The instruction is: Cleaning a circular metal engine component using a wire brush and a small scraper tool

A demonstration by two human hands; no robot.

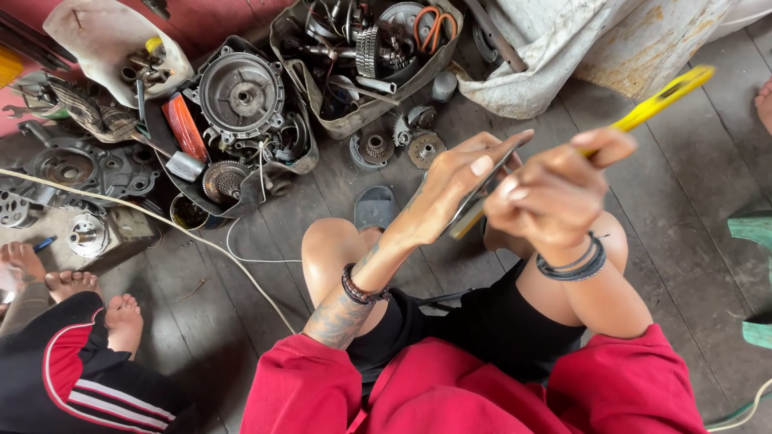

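Note:
My left hand (452,186) is raised in front of me, fingers closed on a thin flat grey piece (476,197) held edge-on. My right hand (553,193) sits right beside it, gripping a yellow-handled utility knife (661,98) whose handle sticks up to the right; its tip meets the grey piece between the two hands. Both wrists wear dark bead or band bracelets. I sit on a dark plank floor, knees bent, in red sleeves and black shorts.
Engine parts fill the floor ahead: a round metal cover (240,95), gears (371,148), a bag of parts with orange scissors (434,26). A grey sandal (375,207) lies by my knee. Another person's bare feet (72,283) are at left. A white cable (161,210) crosses the floor.

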